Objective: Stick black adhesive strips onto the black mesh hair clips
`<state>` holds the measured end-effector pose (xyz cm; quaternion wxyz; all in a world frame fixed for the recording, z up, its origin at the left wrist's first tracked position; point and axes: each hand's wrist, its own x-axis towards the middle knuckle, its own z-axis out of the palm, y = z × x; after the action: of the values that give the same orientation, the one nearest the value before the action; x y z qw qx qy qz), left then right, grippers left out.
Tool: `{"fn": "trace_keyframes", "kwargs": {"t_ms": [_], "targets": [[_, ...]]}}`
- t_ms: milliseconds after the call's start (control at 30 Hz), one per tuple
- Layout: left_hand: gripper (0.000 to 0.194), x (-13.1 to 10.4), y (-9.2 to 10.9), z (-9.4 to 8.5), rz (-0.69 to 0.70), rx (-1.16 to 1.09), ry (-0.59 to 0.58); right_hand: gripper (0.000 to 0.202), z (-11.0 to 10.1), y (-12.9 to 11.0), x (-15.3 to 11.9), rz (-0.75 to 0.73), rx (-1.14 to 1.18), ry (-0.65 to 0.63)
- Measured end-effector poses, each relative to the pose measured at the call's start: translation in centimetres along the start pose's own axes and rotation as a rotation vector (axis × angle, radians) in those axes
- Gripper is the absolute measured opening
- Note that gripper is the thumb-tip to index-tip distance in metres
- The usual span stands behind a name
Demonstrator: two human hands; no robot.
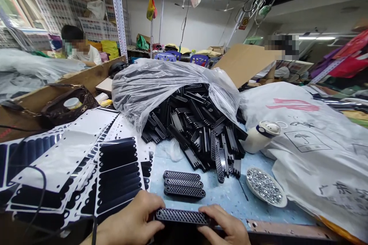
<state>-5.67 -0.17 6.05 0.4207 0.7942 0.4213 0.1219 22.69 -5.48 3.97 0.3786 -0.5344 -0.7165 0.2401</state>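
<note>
Near the table's front edge, a black bar with a diamond-patterned face (182, 216) is held level between both hands. My left hand (135, 218) pinches its left end between thumb and fingers. Its right end is gripped the same way by my right hand (224, 224). Just beyond, several similar black bars (184, 183) lie side by side in a short stack on the blue tabletop (230, 195). Farther back, a large heap of black parts (201, 122) spills from a clear plastic bag (149, 80).
Sheets of black stickers (119, 172) cover the left side. A dish of small metal pieces (264, 187), a cream cup (260, 137) and a white printed sack (310, 138) stand right. A brown bag (67, 101) lies back left. A person (80, 48) sits beyond it.
</note>
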Motion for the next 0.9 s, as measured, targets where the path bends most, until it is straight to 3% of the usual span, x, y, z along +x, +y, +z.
{"fn": "trace_keyframes", "kwargs": {"t_ms": [133,300,433,667,800,900], "targets": [[0.014,1.7,-0.5,2.2,0.149,0.315,0.109,0.028,1.0,2.7,0.0,-0.139,-0.274,0.135],[0.014,3.9,-2.4,4.5,0.139,0.44,0.271,0.013,2.1,5.3,0.0,0.011,-0.332,0.192],[0.011,4.2,-3.1,4.1,0.115,0.428,0.295,0.008,2.3,5.0,0.2,0.039,-0.345,0.171],[0.009,4.1,-2.4,2.5,0.046,0.295,0.178,0.008,1.9,3.7,-0.2,0.011,-0.521,0.111],[0.011,4.5,-2.3,1.8,-0.051,0.153,0.198,0.048,1.9,4.8,-0.1,0.126,-0.455,0.104],[0.044,4.9,-2.3,1.5,-0.071,0.002,0.215,0.062,1.8,5.1,0.7,0.249,-0.386,0.022]]}}
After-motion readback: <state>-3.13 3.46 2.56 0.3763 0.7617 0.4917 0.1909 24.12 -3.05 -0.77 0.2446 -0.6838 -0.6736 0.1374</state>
